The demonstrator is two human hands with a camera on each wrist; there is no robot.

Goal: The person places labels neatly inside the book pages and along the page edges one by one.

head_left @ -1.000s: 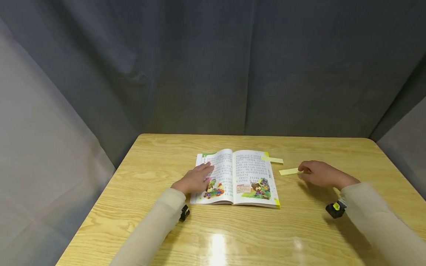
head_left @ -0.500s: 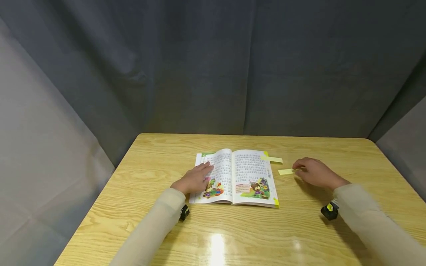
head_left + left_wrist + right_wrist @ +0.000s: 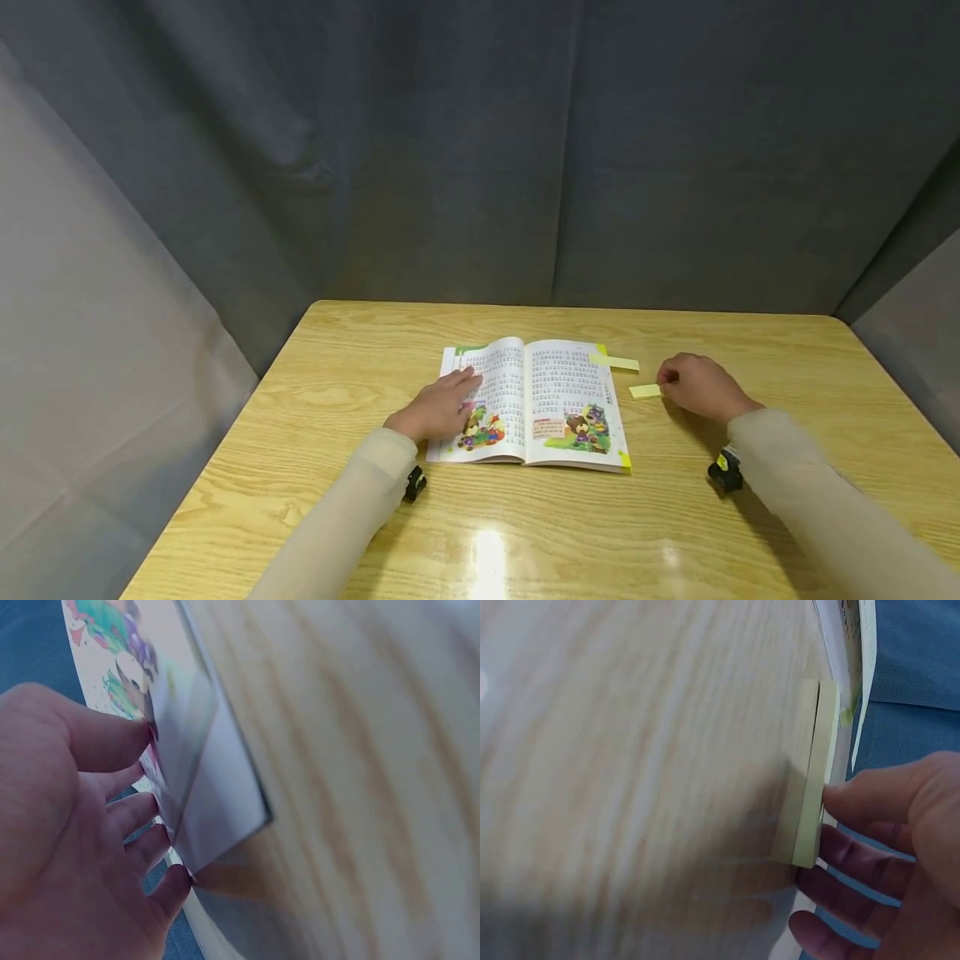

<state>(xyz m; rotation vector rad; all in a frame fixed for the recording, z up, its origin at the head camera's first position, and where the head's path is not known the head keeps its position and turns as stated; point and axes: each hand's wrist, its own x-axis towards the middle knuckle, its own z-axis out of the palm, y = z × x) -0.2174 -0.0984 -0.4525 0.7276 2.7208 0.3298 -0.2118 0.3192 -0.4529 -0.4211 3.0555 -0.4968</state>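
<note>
My left hand (image 3: 438,406) rests with fingers spread on the left page of an open picture book (image 3: 573,383); the left wrist view shows its thumb and fingertips against the page. To the right of the book, a narrow pad of pale yellow sticky notes (image 3: 644,391) lies on the table. Bent over the pad's right end is my right hand (image 3: 700,386), and part of the pad is hidden under it. In the right wrist view the thumb and index fingertip meet the upper side of the sticky note pad (image 3: 819,772), close together.
One yellow sticky note (image 3: 618,362) sticks out past the right page's upper edge. The wooden table (image 3: 585,533) reaches to a dark grey curtain (image 3: 465,150) behind it. Each wrist carries a small black camera, such as the right wrist camera (image 3: 725,471).
My right hand has moved left along the sticky note pad, covering more of its right end, and its fingers have drawn closer together. The left hand and book have stayed put.
</note>
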